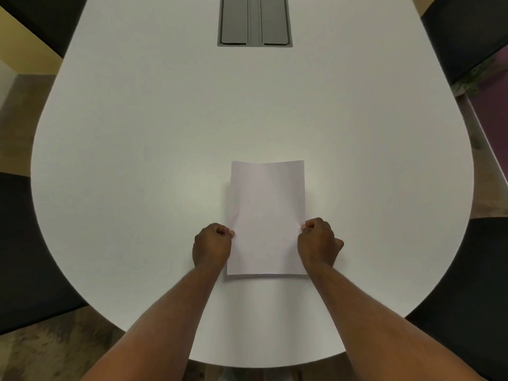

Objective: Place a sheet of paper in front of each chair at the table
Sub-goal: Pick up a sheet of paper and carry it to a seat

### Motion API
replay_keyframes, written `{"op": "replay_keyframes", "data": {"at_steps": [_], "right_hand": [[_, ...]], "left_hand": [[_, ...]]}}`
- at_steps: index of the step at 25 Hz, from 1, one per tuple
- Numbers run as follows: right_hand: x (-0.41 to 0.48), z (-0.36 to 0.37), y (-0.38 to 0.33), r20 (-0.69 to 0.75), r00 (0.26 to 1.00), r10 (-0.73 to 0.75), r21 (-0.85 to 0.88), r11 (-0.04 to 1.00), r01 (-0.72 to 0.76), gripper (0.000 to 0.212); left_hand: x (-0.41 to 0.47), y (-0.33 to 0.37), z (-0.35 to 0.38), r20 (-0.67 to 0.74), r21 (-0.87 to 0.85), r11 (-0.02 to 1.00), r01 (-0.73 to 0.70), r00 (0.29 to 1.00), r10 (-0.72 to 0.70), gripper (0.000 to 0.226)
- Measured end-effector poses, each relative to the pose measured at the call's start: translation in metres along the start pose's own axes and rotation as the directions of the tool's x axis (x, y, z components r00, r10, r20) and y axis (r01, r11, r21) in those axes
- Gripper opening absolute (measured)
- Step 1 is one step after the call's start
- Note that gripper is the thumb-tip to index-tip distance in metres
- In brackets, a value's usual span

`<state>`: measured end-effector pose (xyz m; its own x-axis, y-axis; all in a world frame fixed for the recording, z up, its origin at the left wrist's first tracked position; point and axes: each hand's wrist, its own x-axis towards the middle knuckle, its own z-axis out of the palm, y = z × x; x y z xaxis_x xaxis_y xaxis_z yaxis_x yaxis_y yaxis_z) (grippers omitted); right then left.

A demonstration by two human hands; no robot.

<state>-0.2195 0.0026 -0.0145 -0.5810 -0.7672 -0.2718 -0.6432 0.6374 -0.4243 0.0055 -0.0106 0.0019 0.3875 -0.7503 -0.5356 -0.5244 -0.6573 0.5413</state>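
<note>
A white sheet of paper [266, 215] lies lengthwise near the rounded near end of the white table [137, 160]. It may be a thin stack; I cannot tell. My left hand [211, 244] pinches its left edge and my right hand [319, 242] pinches its right edge, both with fingers curled. The far part of the paper bows up slightly. Dark chairs stand around the table: one at near left [33, 251], one at near right [467, 284], one at far left [46, 20] and one at far right [467, 34].
A grey cable hatch with two lids [255, 22] is set into the table's middle at the far end. Carpeted floor [41, 356] shows around the table. A purple wall and a plant [478, 78] are at the right.
</note>
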Motion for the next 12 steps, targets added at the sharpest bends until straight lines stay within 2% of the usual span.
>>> {"op": "replay_keyframes", "data": {"at_steps": [6, 12], "right_hand": [[-0.006, -0.042, -0.020, -0.075, 0.993, -0.092, 0.112, 0.989, 0.100, 0.010], [-0.023, -0.097, -0.058, -0.111, 0.978, -0.175, 0.336, 0.920, 0.203, 0.012]], "left_hand": [[-0.026, 0.018, -0.023, -0.063, -0.113, 0.990, -0.079, 0.995, 0.072, 0.007], [-0.056, 0.046, -0.074, -0.161, -0.279, 0.945, -0.171, 0.978, 0.130, 0.009]]}}
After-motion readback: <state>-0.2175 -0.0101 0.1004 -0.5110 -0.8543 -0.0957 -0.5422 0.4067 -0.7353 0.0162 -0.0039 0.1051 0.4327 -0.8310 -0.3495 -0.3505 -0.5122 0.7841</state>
